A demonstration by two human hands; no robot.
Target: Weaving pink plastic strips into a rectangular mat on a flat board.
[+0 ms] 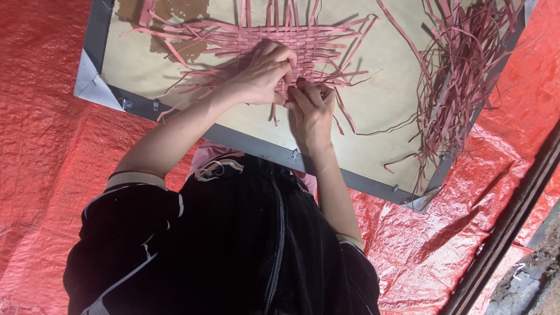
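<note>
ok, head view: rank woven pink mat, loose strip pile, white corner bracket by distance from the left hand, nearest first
1. woven pink mat: under the left hand, touching.
2. white corner bracket: at the board's corner, image left of the hand.
3. loose strip pile: on the board's opposite end, image right, beyond the right hand.

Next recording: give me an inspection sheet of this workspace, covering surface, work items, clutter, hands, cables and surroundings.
Surface: tan flat board with grey metal frame, lying on the red plastic tarpaulin.
Work items: pink woven strip mat flat on the board, loose ends sticking out on all sides.
Clutter: pile of loose pink strips at the board's far end, some trailing over the frame.
Hands: left hand and right hand together at the mat's edge, fingers pinching strips.
Cables: nothing seen.
Surroundings: dark rail and rough ground beside the tarpaulin; the person's black jacket fills the foreground.
</note>
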